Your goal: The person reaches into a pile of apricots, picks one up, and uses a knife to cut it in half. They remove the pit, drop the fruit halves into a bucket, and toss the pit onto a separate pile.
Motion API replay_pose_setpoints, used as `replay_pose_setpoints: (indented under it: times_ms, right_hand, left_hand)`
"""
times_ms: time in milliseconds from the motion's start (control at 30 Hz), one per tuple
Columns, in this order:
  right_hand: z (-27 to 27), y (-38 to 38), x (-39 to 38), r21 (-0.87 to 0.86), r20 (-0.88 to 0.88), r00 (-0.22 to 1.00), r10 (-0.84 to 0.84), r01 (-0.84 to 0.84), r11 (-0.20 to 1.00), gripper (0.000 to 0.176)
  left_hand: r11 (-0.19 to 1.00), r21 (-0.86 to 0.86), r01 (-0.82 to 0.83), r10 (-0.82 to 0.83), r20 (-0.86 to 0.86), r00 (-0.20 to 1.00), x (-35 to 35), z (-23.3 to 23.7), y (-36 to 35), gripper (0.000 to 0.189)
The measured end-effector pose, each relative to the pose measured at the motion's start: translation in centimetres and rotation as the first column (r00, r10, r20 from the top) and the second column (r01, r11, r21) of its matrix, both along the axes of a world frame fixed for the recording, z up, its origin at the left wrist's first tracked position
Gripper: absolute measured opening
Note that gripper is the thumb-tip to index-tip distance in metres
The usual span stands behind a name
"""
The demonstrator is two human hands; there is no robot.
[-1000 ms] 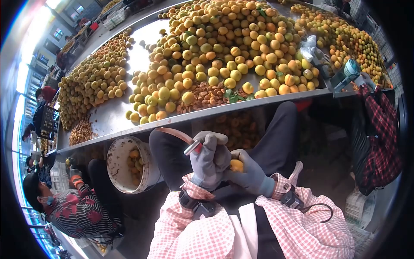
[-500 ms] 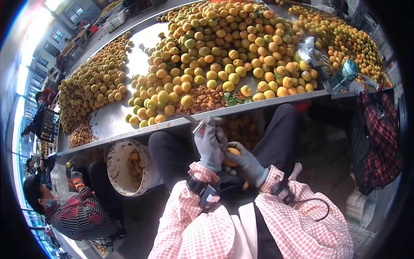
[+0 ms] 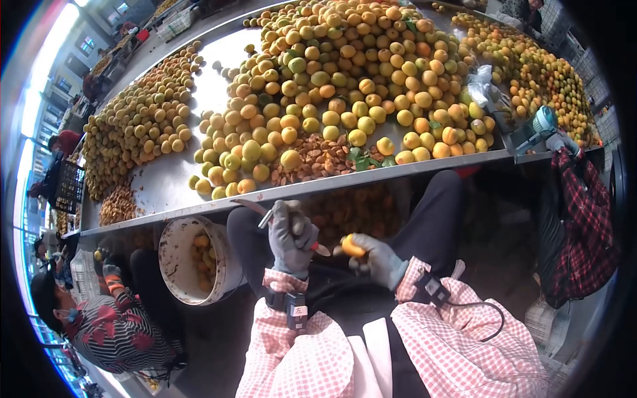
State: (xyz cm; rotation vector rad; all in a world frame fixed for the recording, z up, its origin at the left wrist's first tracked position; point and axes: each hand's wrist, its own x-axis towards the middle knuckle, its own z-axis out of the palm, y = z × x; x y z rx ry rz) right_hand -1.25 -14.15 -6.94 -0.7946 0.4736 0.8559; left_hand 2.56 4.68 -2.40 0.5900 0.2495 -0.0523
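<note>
My left hand (image 3: 290, 240), in a grey glove, is closed around a small knife (image 3: 322, 250); a short silver blade and a bit of red show on its right side. A pale metal rod (image 3: 265, 219) with a dark curved tip juts from the same fist to the upper left. An orange-yellow apricot (image 3: 353, 246) is pinched in the fingers of my gloved right hand (image 3: 379, 260). The hands are apart, above my lap and below the table edge. Brown apricot pits (image 3: 310, 159) lie on the metal table (image 3: 159, 192) beyond them, beside heaped apricots (image 3: 358, 66).
A white bucket (image 3: 229, 265) with apricots inside stands by my left knee. Under the table edge, orange-brown pieces (image 3: 358, 215) show in shadow. A co-worker (image 3: 119, 325) sits at left; another's plaid sleeve (image 3: 577, 205) is at right, near a teal-lidded bottle (image 3: 541, 123).
My hands have moved apart, the left one leftward and down with the knife, the right one slightly down with the apricot. The short blade now shows on the left hand's right side.
</note>
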Motion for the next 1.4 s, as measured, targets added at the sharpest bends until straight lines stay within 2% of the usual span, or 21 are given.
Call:
replay_pose_setpoints:
  times_ms: [67,133,167,200,267,333,400,467,533,700,767,800,867,933,1033,1067,1200,1233,1267,1367,1400]
  right_hand:
    - [-0.5,0.5,1.6,0.001,0.038,0.992,-0.122,0.122,0.993,0.028]
    - [-3.4,1.2,3.5,-0.012,0.267,0.903,-0.338,0.353,0.935,0.028]
    - [-4.4,1.1,4.5,-0.237,0.462,0.862,-0.210,0.348,0.907,0.032]
    - [-4.5,1.2,4.9,-0.238,0.471,0.856,-0.213,0.355,0.904,0.032]
    - [-4.8,1.6,5.6,-0.638,0.362,0.931,-0.055,0.290,0.713,0.043]
    - [-4.8,2.1,5.2,-0.476,0.377,0.916,-0.139,0.320,0.819,0.039]
    - [-4.1,2.0,5.6,-0.249,0.460,0.886,-0.056,0.189,0.950,0.033]
    - [-0.8,2.3,7.2,-0.212,0.571,0.821,-0.029,0.182,0.960,0.030]
    - [2.3,2.4,9.6,-0.398,0.866,0.447,0.225,0.343,0.850,0.032]
    - [2.9,2.9,15.8,-0.565,0.808,0.206,0.552,0.533,0.629,0.031]
    - [2.3,3.9,17.2,-0.446,0.851,0.456,0.262,0.361,0.819,0.032]
    - [3.0,4.5,17.5,-0.446,0.851,0.452,0.267,0.353,0.822,0.032]
    - [5.0,6.1,18.1,-0.679,0.733,0.337,0.591,0.327,0.657,0.038]
    - [2.8,8.1,19.3,-0.659,0.636,0.030,0.771,0.542,0.522,0.044]
    - [2.6,10.1,21.1,-0.823,0.325,-0.022,0.946,0.486,0.294,0.038]
    - [2.7,10.8,21.5,-0.820,0.324,-0.031,0.945,0.490,0.297,0.038]
    - [3.1,14.5,22.8,-0.661,0.749,0.105,0.654,0.186,0.727,0.039]
    - [3.1,15.9,22.9,-0.622,0.779,0.062,0.624,0.208,0.755,0.039]
    - [1.8,17.3,23.1,-0.586,0.776,-0.053,0.628,0.307,0.750,0.040]
    - [-0.3,20.0,22.5,-0.622,0.555,-0.339,0.760,0.437,0.649,0.031]
    - [-0.4,20.4,21.9,-0.609,0.540,-0.341,0.769,0.473,0.637,0.036]
  left_hand:
    - [1.000,0.020,0.001,-0.002,0.029,1.000,0.2,-0.8,0.8,0.028]
    - [1.000,0.025,-0.018,0.018,0.014,1.000,0.1,-1.2,1.0,0.029]
    - [0.998,0.061,-0.031,0.030,0.010,0.999,0.0,-1.2,0.9,0.034]
    - [0.998,0.056,-0.026,0.025,0.020,1.000,-0.2,-1.4,0.9,0.034]
    - [0.996,0.089,0.005,-0.007,0.029,1.000,-0.4,-1.9,1.2,0.034]
    - [0.994,0.106,0.010,-0.013,0.032,0.999,-0.6,-2.3,1.6,0.034]
    - [0.993,0.107,0.040,-0.041,0.004,0.999,-0.7,-2.7,1.9,0.034]
    - [0.994,0.103,0.048,-0.048,-0.010,0.999,-0.5,-3.2,2.0,0.033]
    - [0.990,0.124,0.071,-0.060,-0.089,0.994,-0.3,-3.3,1.8,0.033]
    - [0.991,0.110,0.077,-0.063,-0.125,0.990,0.0,-3.8,1.7,0.027]
    - [0.990,0.092,0.106,-0.091,-0.156,0.984,0.0,-3.9,1.7,0.026]
    - [0.989,0.084,0.119,-0.103,-0.173,0.979,0.0,-4.1,1.8,0.026]
    - [0.983,0.115,0.146,-0.123,-0.180,0.976,0.2,-4.0,1.7,0.028]
    - [0.972,0.161,0.173,-0.138,-0.208,0.968,0.2,-3.6,1.6,0.029]
    - [0.966,0.177,0.187,-0.158,-0.165,0.974,0.2,-3.9,1.6,0.027]
    - [0.966,0.182,0.182,-0.155,-0.151,0.976,0.2,-3.7,1.6,0.027]
    - [0.968,0.168,0.187,-0.162,-0.150,0.975,-0.1,-4.4,2.2,0.026]
    - [0.969,0.183,0.164,-0.149,-0.096,0.984,-0.1,-5.1,2.2,0.025]
    - [0.963,0.174,0.205,-0.159,-0.247,0.956,0.1,-4.0,2.4,0.026]
    - [0.970,0.182,0.159,-0.118,-0.216,0.969,-0.1,-4.8,2.5,0.021]
    - [0.973,0.180,0.141,-0.098,-0.231,0.968,-0.2,-4.5,2.6,0.016]
